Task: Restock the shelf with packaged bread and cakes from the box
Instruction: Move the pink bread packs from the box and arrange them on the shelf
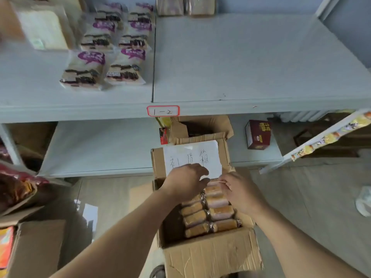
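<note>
Sandwich packs (pixel 104 55) lie in two neat rows at the shelf's (pixel 251 63) left end, labels up, likely so shoppers can read them; a pale bread bag (pixel 45 30) sits further left, its edge cut off and blurred; the shelf's right half is bare, probably the space meant for new stock. Below the shelf's front edge stands the box (pixel 210 255), open on the floor, flaps folded back to give reach; golden cakes (pixel 208 215) in clear wrappers fill it in two columns. Left hand (pixel 185 183) reaches into the box's far end, fingers curled down over the top cakes; whether it grips one I cannot tell, as its own back hides the fingertips. Right hand (pixel 240 189) pinches a thin wrapper edge at the top cake; the paper note (pixel 192 155) on the flap is partly covered.
</note>
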